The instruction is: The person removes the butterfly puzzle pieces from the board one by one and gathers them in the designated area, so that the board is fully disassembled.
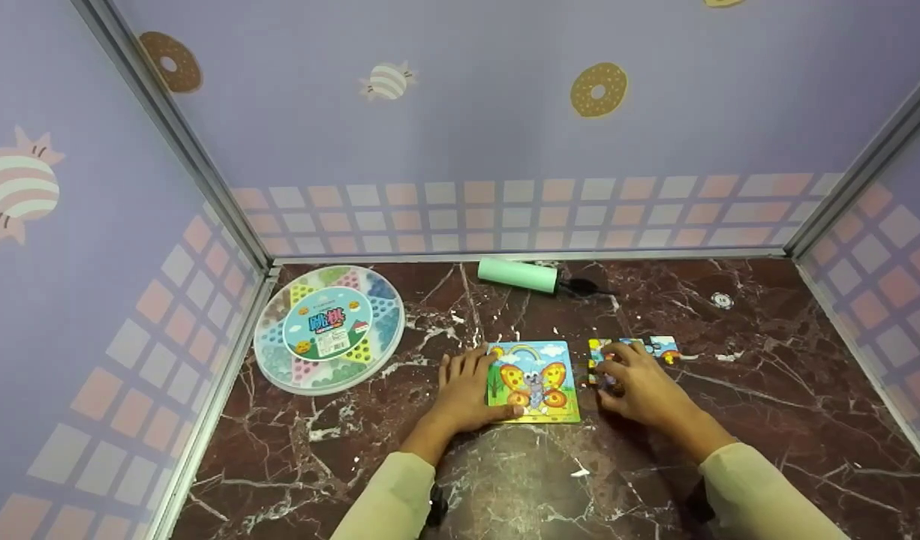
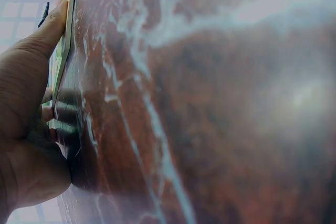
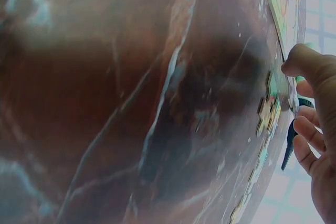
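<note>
Left hand (image 1: 460, 394) spread, thumb on blue-yellow square butterfly board (image 1: 559, 376) on dark red marble desk (image 1: 520, 480). Right hand (image 1: 644, 382) over bright flat puzzle pieces (image 1: 661, 346); I can't tell if fingers pinch. Some seem joined, rest to go.

Lilac walls (image 1: 475, 142), doughnut and candy prints (image 1: 598, 76), pink-white squares (image 1: 479, 219), grey strips (image 1: 178, 131), veined dark-red tabletop (image 1: 535, 480)

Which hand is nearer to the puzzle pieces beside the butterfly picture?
Right. The right hand is over the puzzle pieces; contact is unclear. The left hand is farther, at the left edge of the butterfly picture.
</note>
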Available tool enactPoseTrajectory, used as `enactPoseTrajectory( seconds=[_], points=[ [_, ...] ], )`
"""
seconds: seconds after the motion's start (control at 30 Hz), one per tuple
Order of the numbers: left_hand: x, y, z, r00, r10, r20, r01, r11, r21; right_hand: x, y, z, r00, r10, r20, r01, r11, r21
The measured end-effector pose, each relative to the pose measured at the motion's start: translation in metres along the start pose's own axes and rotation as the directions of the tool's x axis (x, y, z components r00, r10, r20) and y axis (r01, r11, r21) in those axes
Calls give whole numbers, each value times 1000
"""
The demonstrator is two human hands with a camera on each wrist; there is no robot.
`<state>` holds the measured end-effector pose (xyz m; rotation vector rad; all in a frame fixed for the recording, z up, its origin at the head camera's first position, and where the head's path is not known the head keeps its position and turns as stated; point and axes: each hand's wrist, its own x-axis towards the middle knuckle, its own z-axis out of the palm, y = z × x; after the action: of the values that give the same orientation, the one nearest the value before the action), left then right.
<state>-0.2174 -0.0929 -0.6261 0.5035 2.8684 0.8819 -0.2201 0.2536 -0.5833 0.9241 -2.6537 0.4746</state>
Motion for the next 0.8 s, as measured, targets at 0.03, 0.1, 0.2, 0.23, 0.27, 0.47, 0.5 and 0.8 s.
enactPoseTrajectory(
  seconds=[0.03, 0.1, 0.2, 0.23, 0.27, 0.47, 0.5, 0.8],
  points=[
    [0, -1, 1, 1000, 1, 1, -1, 1000, 2, -1, 2, -1, 1000, 6, 4, -6, 1000, 2],
    [0, -2, 1, 1000, 2, 2, -2, 1000, 3, -4, 5, -3, 1000, 20, 12, -20, 1000, 4],
    [1, -2, 2, 1000, 0, 3, 0, 1000, 10, -8, 10, -6, 999, 43, 23, -43, 999, 11],
    [1, -2, 2, 1000, -1, 3, 1, 1000, 12, -9, 12, -7, 999, 48, 26, -49, 999, 16],
    [1, -2, 2, 1000, -1, 2, 1, 1000, 10, -10, 13, -8, 998, 51, 24, -51, 999, 17],
    [2, -2, 0, 1000, 5, 5, -5, 1000, 0, -18, 23, -12, 999, 34, -10, -34, 999, 7],
    [1, -2, 0, 1000, 9, 5, -9, 1000, -1, -20, 25, -13, 999, 35, -12, -35, 999, 7],
    [-1, 2, -4, 1000, 7, 17, -7, 1000, 7, -33, 33, -18, 996, 90, 8, -91, 995, 38]
  ],
)
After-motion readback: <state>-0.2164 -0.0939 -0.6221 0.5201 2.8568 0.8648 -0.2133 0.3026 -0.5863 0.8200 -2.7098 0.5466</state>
